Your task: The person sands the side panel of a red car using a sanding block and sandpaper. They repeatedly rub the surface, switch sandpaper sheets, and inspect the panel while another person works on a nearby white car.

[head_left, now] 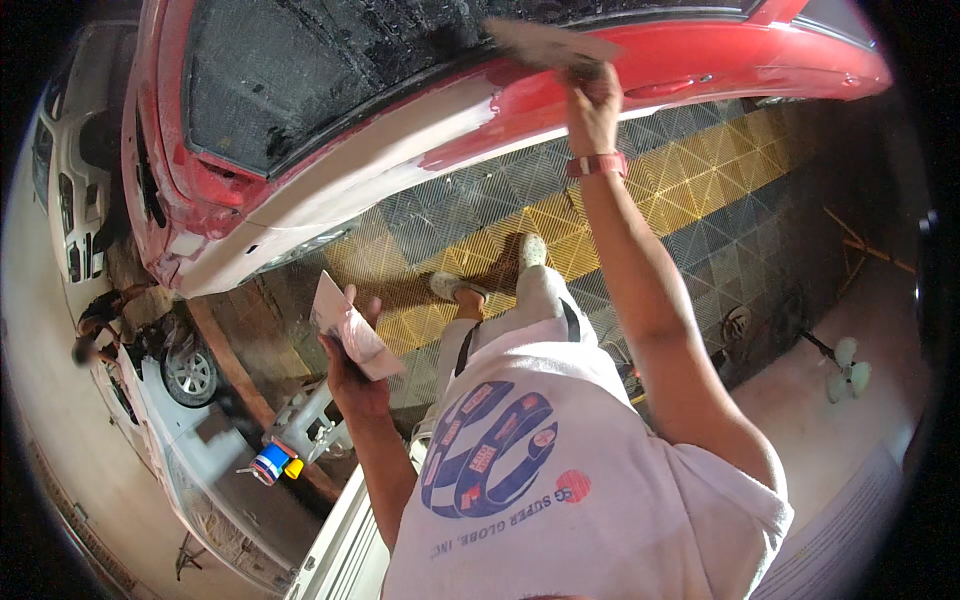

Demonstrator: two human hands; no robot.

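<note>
A red car (pixel 640 70) fills the top of the view, its side coated with pale cream filler (pixel 370 160) toward the left. My left hand (pixel 352 378) grips a thin rectangular plate (pixel 350 325) with a pinkish, smeared face, held apart from the car. Its thumb and fingertips show at the plate's edges. My right hand (pixel 594 98), a red band at the wrist, is closed on a flat brownish sheet (pixel 545 45). This sheet is motion-blurred and overlaps the car's upper side by the dusty dark glass (pixel 330 70); whether it touches the surface I cannot tell.
Grey and yellow floor tiles (pixel 690 185) lie below the car. At left are a white vehicle (pixel 85 190), a pale car body with a wheel (pixel 190 375), and another person (pixel 98 318) bending. A blue container (pixel 270 463) stands lower left; a fan (pixel 847 372) is at right.
</note>
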